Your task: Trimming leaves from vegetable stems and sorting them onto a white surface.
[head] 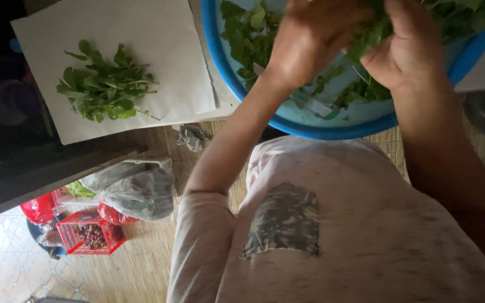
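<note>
Over the blue basin point(310, 126) of leafy greens point(248, 33), left hand point(310, 42) and right hand point(408, 47) both grip stems; a red crate point(88, 235) holds small reddish fruit.

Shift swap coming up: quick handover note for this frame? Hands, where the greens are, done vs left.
Left hand: over the blue basin, closed on leafy greens.
Right hand: also over the basin, gripping a bunch of the same greens.
Done: a small pile of sprigs lies on the white paper sheet to the left of the basin.
Left: many loose greens remain in the basin, both sides of the hands.
Nearby on the woven mat: plastic bags and a red basket, untouched.
</note>
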